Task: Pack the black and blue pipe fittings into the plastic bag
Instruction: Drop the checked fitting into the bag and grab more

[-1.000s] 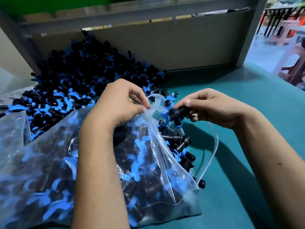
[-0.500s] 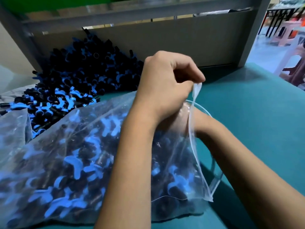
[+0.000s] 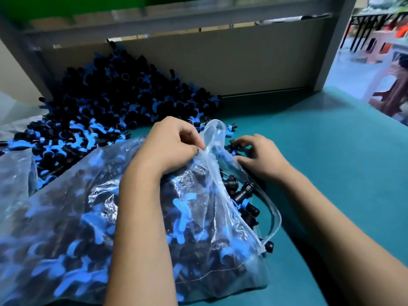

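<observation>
I see the plastic bag (image 3: 92, 217) lying on its side on the teal tabletop (image 3: 331, 151), with its mouth turned to the right, and it is already heavy with black and blue pipe fittings (image 3: 183, 208) that show through the clear film. Some fittings at the mouth (image 3: 242, 191) stick out past the edge of the bag, and one small black piece (image 3: 269, 246) lies at its lower right corner. My left hand (image 3: 170, 146) is over the bag; its grip is closed on the upper rim of the bag (image 3: 212, 138), thumb and fingers pinching the film and lifting it so that the mouth stands open. My right hand (image 3: 258, 155) is just to the right of the mouth, low over the tabletop, with the fingers curled around some loose fittings (image 3: 234, 146); its grip is closed on them, though the hand is a little blurred and I cannot count the pieces. Behind the bag, on the left and far part of the tabletop, there is a big pile of the same fittings (image 3: 114, 111) leaning against a grey back panel (image 3: 254, 62). At the far left edge another piece of clear plastic (image 3: 13, 171) lies beside the bag. Beyond the right end of the tabletop I see plastic stools (image 3: 388, 93) on the floor.
</observation>
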`<action>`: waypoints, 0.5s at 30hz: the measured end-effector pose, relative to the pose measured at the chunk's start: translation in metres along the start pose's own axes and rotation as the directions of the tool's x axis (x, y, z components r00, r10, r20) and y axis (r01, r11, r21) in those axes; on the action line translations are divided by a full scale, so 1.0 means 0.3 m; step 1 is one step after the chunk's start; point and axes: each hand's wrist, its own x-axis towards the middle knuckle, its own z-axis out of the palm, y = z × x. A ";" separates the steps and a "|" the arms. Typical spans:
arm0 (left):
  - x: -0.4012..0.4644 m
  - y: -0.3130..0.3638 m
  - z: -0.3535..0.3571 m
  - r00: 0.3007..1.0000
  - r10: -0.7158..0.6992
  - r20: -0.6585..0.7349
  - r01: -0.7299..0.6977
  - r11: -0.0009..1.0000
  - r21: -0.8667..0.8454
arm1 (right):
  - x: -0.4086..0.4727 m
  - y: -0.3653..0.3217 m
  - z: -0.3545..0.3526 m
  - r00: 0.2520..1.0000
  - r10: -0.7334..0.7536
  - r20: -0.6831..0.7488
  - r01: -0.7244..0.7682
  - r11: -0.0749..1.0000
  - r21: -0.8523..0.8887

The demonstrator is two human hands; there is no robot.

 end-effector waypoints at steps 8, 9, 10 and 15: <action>0.004 0.052 0.001 0.952 0.182 -0.248 -0.253 0.922 -0.294 | 0.002 0.012 0.030 0.991 0.006 -0.137 -0.012 0.999 -0.042; 0.008 0.055 0.004 0.943 0.182 -0.280 -0.269 0.910 -0.315 | 0.007 0.019 0.022 0.981 0.035 -0.189 -0.040 0.999 -0.021; 0.011 0.057 0.006 0.934 0.182 -0.306 -0.282 0.902 -0.327 | 0.010 0.024 0.010 0.963 0.072 -0.260 -0.068 0.997 0.023; 0.029 0.061 0.028 0.922 0.164 -0.352 -0.281 0.907 -0.315 | 0.028 -0.015 -0.102 0.769 0.301 -0.563 0.037 0.859 0.510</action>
